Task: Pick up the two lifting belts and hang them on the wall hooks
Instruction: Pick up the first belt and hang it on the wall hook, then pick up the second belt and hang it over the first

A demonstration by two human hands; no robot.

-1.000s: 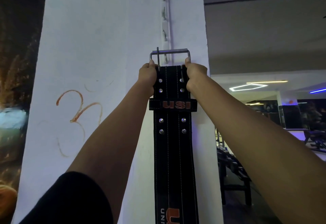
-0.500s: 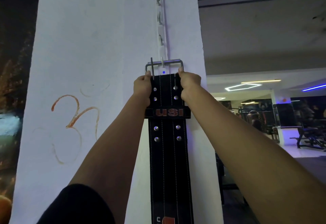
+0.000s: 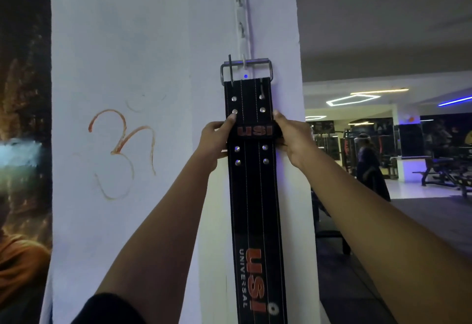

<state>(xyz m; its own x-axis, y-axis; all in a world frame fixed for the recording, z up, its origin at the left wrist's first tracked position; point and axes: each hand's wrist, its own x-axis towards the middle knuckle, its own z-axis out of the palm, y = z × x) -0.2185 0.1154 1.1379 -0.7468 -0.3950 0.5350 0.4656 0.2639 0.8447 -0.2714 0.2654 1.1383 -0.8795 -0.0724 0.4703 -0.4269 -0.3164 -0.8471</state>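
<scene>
We grip the black lifting belt point(image 3: 255, 196) at its keeper loop — left hand point(image 3: 213, 142) and right hand point(image 3: 293, 142) clamped on its edges — its buckle point(image 3: 246, 69) over a wall hook point(image 3: 244, 61) on the white pillar point(image 3: 140, 68).

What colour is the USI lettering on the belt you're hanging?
Orange-red lettering on the black belt, clearest in the head view.

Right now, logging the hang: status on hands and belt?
Left hand and right hand grip black leather lifting belt at its keeper loop. Steel buckle over white wall hook. Nothing obstructing.
</scene>
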